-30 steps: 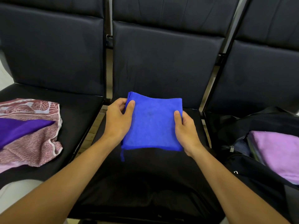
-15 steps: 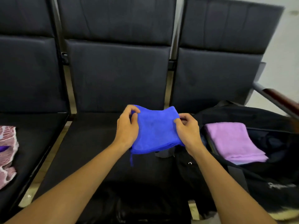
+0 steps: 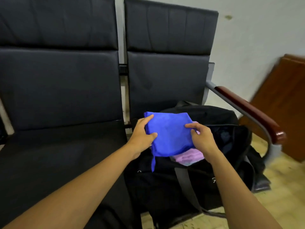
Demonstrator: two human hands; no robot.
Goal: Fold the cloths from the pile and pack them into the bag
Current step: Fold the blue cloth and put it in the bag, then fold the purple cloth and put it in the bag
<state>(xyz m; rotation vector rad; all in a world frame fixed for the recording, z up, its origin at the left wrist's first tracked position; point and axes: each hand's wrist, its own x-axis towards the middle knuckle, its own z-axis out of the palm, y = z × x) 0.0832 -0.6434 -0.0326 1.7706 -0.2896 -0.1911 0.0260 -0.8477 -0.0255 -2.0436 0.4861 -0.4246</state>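
1. Fingers (image 3: pixel 148 119) of our left hand (image 3: pixel 142 136) curl over the far left corner of the blue cloth (image 3: pixel 171 134), thumb pressed on its top face — a closed pinch on the left edge.
2. Our right hand (image 3: pixel 202 140) pinches the right edge the same way, fingers on top near the middle and the rest tucked under; both hands are gripping the cloth and nothing else.
3. We hold the cloth folded into a rough square, in the air just above the open black bag (image 3: pixel 222 142), which sits on the right-hand seat (image 3: pixel 165 90) of the row of chairs.
4. A lilac cloth (image 3: pixel 189 156) already lies inside the bag, directly beneath the blue one, so we judge the packing step is under way for this piece.
5. It looks soft and light — a limp towel fabric that sags at its near edge, with a small tab (image 3: pixel 153 164) dangling from the near left corner.
6. We would keep hold of both side edges, where the layers stack, so the fold does not fall open on the way down.
7. Laying it flat on the lilac cloth seems the next call; letting go on one side early could let the layers slide apart.
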